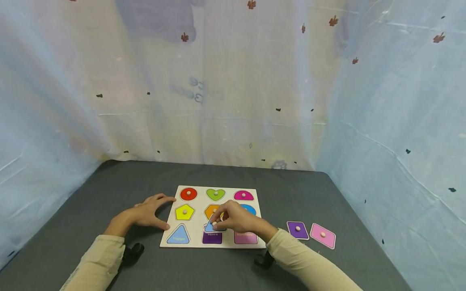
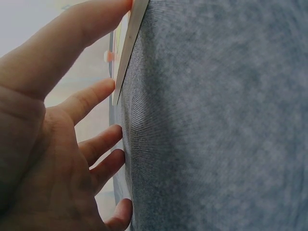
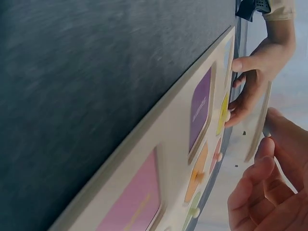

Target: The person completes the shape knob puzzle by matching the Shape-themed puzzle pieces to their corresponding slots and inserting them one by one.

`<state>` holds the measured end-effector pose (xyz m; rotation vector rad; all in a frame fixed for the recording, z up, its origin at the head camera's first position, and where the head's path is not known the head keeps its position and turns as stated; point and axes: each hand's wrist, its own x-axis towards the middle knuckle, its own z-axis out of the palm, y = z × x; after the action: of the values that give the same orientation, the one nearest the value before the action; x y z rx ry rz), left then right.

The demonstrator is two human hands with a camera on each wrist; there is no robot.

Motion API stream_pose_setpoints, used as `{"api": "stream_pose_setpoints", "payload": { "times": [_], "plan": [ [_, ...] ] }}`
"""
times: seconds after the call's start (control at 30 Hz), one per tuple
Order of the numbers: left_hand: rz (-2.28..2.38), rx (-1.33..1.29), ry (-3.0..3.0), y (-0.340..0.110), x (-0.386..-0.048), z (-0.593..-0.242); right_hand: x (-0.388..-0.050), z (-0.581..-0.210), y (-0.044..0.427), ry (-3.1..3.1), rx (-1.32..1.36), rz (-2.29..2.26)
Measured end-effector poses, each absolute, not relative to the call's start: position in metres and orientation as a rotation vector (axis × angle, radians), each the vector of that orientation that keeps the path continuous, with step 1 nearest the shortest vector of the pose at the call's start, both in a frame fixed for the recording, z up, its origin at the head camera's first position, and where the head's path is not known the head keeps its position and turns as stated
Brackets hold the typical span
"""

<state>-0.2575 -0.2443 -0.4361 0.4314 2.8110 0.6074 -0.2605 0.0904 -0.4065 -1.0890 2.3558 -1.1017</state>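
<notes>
A white shape-puzzle board [image 1: 195, 238] lies flat on the dark cloth. My left hand [image 1: 147, 212] is at its left side, with thumb and index fingertip touching the edge and the other fingers spread, as the left wrist view shows. Over the board's lower middle, my right hand [image 1: 236, 217] pinches the small knob of a blue triangle piece [image 1: 209, 228]. That piece is raised above the board, partly covering the purple square recess [image 1: 212, 239]. Left of it is the bare blue triangle recess [image 1: 178, 236]; at lower right is a pink recess [image 1: 245, 239].
A purple square piece [image 1: 293, 228] and a pink piece [image 1: 329, 239] lie right of the board. Several knobbed pieces, including a red circle [image 1: 183, 194] and green heart [image 1: 211, 194], sit in the upper rows. Pale curtains [image 1: 233, 81] surround the dark table [image 1: 138, 178].
</notes>
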Motion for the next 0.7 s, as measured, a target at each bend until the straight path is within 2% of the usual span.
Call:
{"api": "stream_pose_setpoints", "payload": {
  "times": [0.7],
  "plan": [
    [0.596,0.446,2.800,-0.245,-0.261,-0.437,-0.253,-0.415,0.030,2.425,-1.052,-1.057]
  ]
}}
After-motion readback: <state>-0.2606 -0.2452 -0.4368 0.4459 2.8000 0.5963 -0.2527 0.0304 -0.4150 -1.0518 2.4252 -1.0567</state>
